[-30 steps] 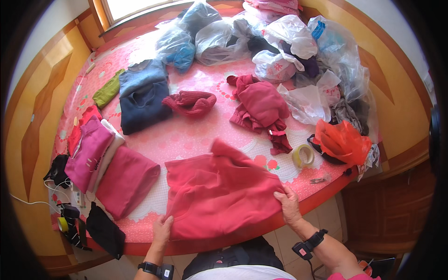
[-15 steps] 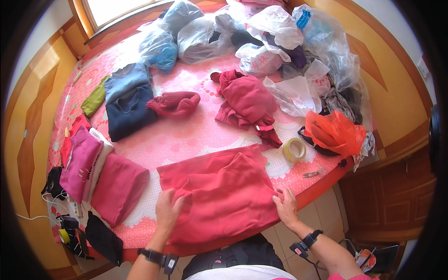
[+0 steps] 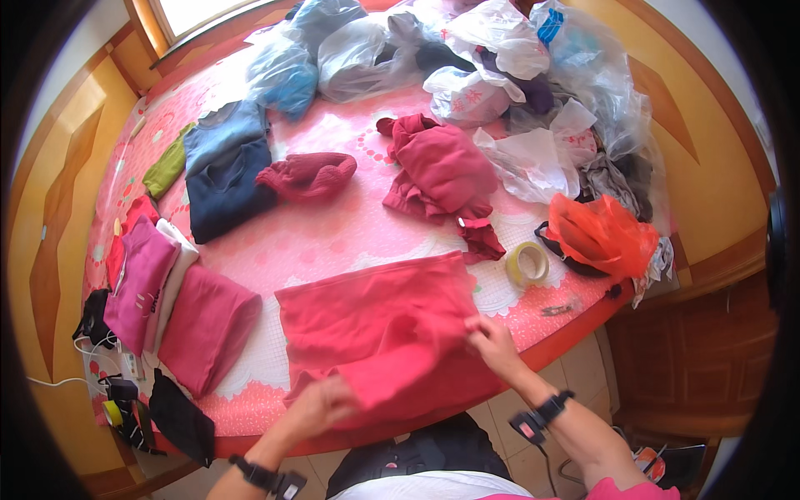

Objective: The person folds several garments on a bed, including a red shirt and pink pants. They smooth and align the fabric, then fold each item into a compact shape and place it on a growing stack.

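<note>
A coral-red garment (image 3: 358,308), perhaps a sweatshirt, lies folded into a broad rectangle at the front edge of the covered surface. My right hand (image 3: 497,346) pinches its right side, fingers closed on the cloth and a little raised. At the near left corner, my left hand (image 3: 321,407) is closed on a lower part of the same garment. Some motion blur softens the left fingers. Between the hands the cloth is lifted and bunched, its near layer partly turned up.
Folded pink clothes (image 3: 208,329) lie at left, with a dark blue sweater (image 3: 229,196) behind. A crumpled dark red garment (image 3: 437,167) sits beyond. A tape roll (image 3: 527,265) and an orange plastic bag (image 3: 600,233) are at right. Plastic bags (image 3: 358,62) line the back.
My left hand has moved down and slightly right, pulling cloth up with it. My right hand has shifted up and left along the garment's side, and the middle has bunched.
</note>
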